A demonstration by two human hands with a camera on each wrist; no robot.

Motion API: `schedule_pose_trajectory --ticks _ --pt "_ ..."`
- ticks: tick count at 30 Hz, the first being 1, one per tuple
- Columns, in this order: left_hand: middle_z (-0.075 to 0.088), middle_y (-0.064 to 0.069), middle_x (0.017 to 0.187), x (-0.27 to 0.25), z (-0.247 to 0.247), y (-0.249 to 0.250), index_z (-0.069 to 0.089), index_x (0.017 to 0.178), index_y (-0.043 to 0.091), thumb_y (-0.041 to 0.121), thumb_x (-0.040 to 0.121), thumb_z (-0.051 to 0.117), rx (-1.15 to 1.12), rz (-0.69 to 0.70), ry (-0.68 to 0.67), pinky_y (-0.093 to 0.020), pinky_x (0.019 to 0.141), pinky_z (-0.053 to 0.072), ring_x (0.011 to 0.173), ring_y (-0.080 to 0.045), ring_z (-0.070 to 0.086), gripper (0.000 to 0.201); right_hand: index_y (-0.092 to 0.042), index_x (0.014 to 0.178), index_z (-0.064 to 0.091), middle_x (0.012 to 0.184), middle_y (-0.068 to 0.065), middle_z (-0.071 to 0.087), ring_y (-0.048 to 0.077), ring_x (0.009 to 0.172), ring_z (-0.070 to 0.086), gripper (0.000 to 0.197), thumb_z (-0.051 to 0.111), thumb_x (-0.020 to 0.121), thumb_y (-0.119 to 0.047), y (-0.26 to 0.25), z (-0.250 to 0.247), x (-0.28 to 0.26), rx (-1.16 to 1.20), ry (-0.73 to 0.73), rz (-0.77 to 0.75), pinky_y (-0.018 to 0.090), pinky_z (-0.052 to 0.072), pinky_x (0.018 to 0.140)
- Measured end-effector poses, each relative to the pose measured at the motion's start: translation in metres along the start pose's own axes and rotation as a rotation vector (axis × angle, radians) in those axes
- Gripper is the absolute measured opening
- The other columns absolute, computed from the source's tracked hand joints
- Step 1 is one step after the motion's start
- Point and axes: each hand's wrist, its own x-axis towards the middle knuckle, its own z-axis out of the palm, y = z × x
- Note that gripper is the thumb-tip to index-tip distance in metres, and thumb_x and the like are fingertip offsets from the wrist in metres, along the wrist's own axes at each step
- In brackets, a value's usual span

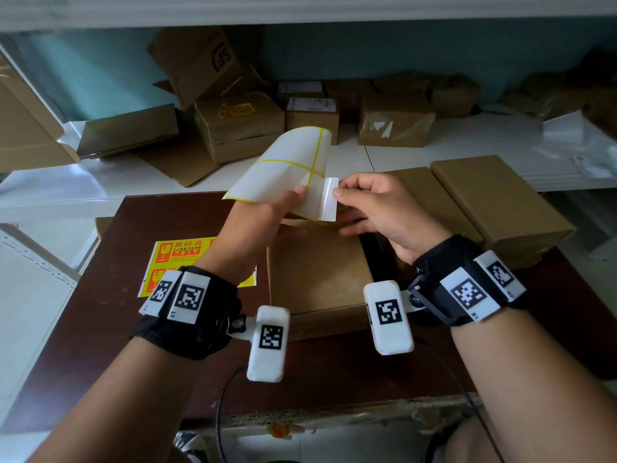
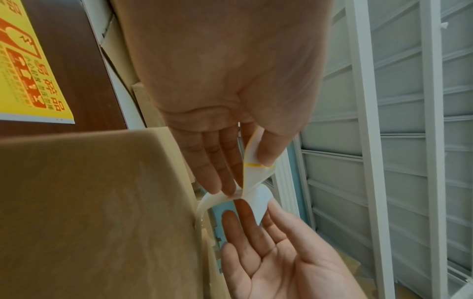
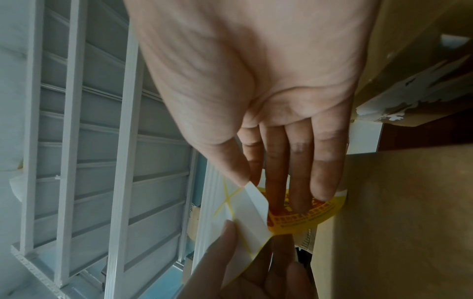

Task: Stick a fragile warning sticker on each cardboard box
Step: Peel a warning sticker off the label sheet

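My left hand (image 1: 293, 203) holds a sticker sheet (image 1: 287, 168) over the table, its white back with yellow lines facing me. My right hand (image 1: 340, 208) pinches a white flap (image 1: 329, 198) that stands away from the sheet's right corner. In the right wrist view the flap (image 3: 253, 212) sits under my thumb, and the sheet's yellow printed face (image 3: 307, 214) shows beyond my fingers. In the left wrist view, the left thumb and fingers (image 2: 222, 161) pinch the sheet (image 2: 252, 174). A plain cardboard box (image 1: 317, 272) lies on the table right below both hands.
A second yellow sticker sheet (image 1: 180, 259) lies on the dark brown table (image 1: 110, 315), left of the box. Two flat cardboard boxes (image 1: 500, 208) stand at the table's right. Several boxes (image 1: 240, 125) are piled on the white shelf behind, one bearing a yellow sticker.
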Motion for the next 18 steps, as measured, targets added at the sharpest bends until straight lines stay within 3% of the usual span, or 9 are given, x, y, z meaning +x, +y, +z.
schedule_pose_trajectory --ticks 10,15,18 --pt "0.068 -0.013 0.120 0.0028 -0.0018 -0.0017 0.064 0.119 0.014 0.019 0.095 0.063 -0.033 -0.033 0.019 -0.041 0.074 0.061 0.113 -0.032 0.065 0.024 -0.007 0.099 0.066 0.087 0.006 0.071 0.014 0.070 0.070 0.009 0.060 0.098 -0.014 0.0004 -0.0022 -0.0001 0.017 0.005 0.004 0.032 0.060 0.067" --pt "0.069 -0.013 0.111 0.0040 -0.0014 -0.0025 0.064 0.118 0.008 0.018 0.096 0.062 -0.052 -0.065 0.041 -0.037 0.069 0.060 0.113 -0.036 0.064 0.024 -0.008 0.097 0.065 0.088 0.008 0.069 0.016 0.071 0.070 0.007 0.060 0.098 -0.013 0.0005 -0.0029 0.0002 0.032 0.010 0.014 0.031 0.060 0.065" --pt "0.068 -0.014 0.115 0.0035 -0.0007 -0.0021 0.064 0.119 0.012 0.018 0.096 0.061 -0.045 -0.056 0.027 -0.038 0.069 0.060 0.114 -0.036 0.064 0.023 -0.007 0.098 0.065 0.089 0.008 0.070 0.017 0.073 0.070 0.008 0.060 0.098 -0.013 0.0006 -0.0032 0.0001 0.034 0.011 0.012 0.032 0.061 0.066"
